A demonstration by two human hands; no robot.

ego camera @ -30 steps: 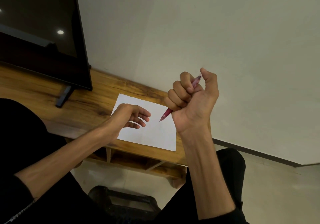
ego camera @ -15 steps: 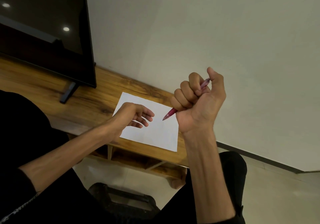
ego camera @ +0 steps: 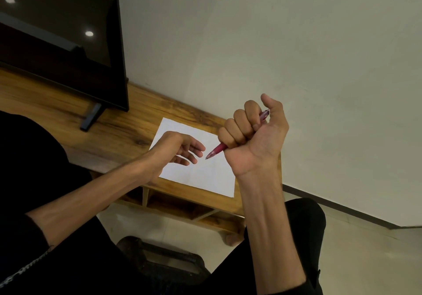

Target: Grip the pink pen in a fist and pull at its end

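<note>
The right hand (ego camera: 253, 139) is up in the air, closed in a fist around a red pen (ego camera: 215, 151). All four fingers wrap the pen, and the thumb sticks up beside its top end. The pen's tip pokes out below the fist and points down and to the left, at the sheet of paper (ego camera: 205, 176). The tip is above the paper, and I cannot tell if it touches it.

The left hand (ego camera: 180, 148) holds nothing. Its fingers are loose and a little bent, reaching out over the left part of the paper, near the pen tip. I cannot tell if this hand rests on the paper.

The white paper lies flat on a brown wooden table (ego camera: 123, 134), close to the front edge. A black TV (ego camera: 57, 31) stands on the table to the left, against a pale wall (ego camera: 296, 43). The person wears black clothes. A dark stool (ego camera: 164, 258) sits on the floor below, between the legs.
</note>
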